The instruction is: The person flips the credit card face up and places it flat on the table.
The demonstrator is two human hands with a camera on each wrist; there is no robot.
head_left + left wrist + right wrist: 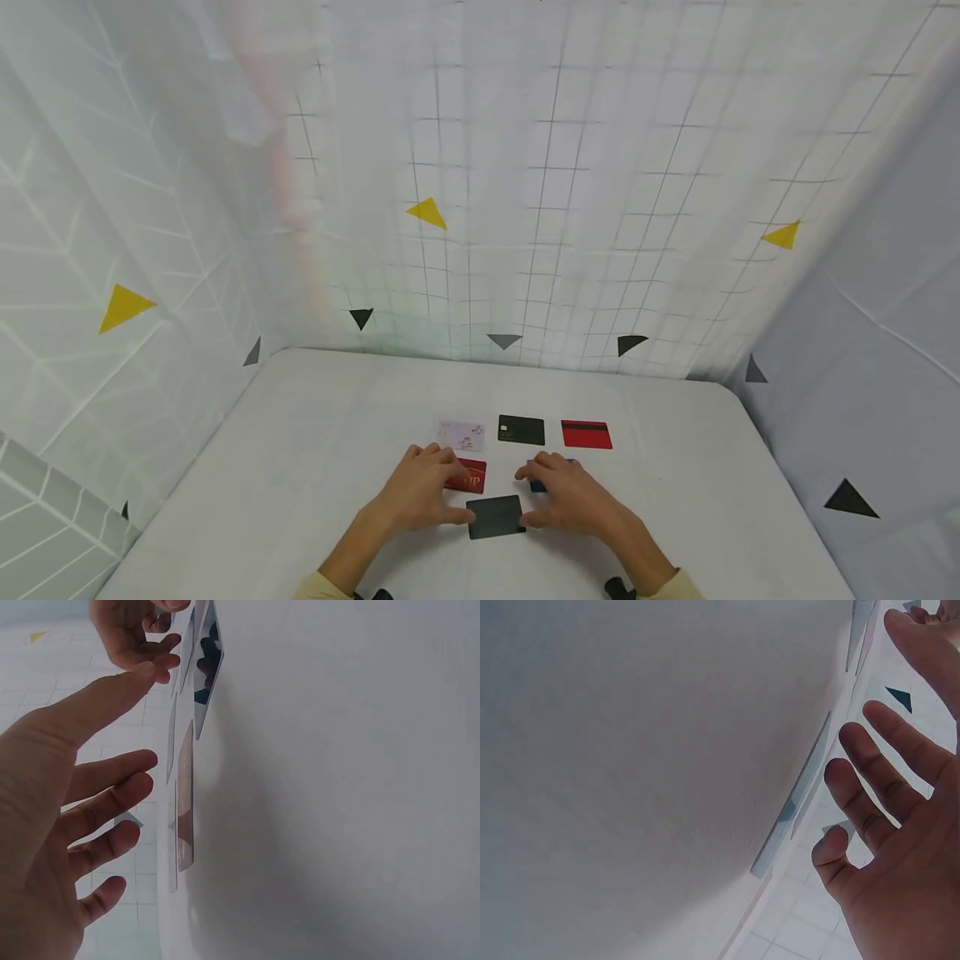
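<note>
In the head view a plain black card (496, 517) lies flat between my two hands. My left hand (423, 493) hovers with fingers spread over a red VIP card (474, 478), covering its left part; the thumb is by the black card's left edge. My right hand (572, 497) is held likewise over a dark blue card (537, 486), mostly hidden, its thumb by the black card's right edge. Both wrist views show the fingers parted and gripping nothing. Whether the thumbs touch the black card, I cannot tell.
Behind the hands lie a pale pink-lilac card (461, 435), a black chip card (521, 430) and a red card with a dark stripe (587, 434), in a row. All rest on a white-covered table (322, 425). White curtains (495, 167) with grid lines and triangles surround it.
</note>
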